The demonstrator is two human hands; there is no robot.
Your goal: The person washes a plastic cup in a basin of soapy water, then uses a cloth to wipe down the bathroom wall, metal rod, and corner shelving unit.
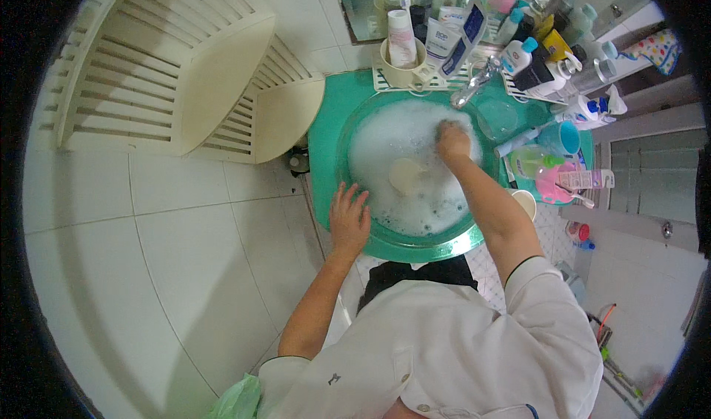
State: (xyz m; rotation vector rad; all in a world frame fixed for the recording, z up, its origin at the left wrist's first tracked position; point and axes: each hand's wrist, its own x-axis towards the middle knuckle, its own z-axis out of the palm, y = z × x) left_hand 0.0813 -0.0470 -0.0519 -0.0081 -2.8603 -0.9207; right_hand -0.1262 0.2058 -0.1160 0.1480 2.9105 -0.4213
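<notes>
A green washbasin [325, 208] lies before me, filled with whitish soapy water [383, 135]. My right hand [452, 141] reaches into the water at the basin's upper right, below the metal faucet [469, 89]; its fingertips are hidden in suds, so I cannot tell whether it holds anything. A pale round thing [406, 175] shows in the middle of the water. My left hand [351, 216] rests on the basin's left rim, fingers spread, with nothing in it.
Behind the basin, a beige mug [393, 77] holds a bottle beside several tubes. More bottles, a blue cup [560, 137] and a pink container [550, 188] crowd the right side. A cream slatted corner shelf [222, 85] juts out at upper left. A white cup [524, 203] is by my right forearm.
</notes>
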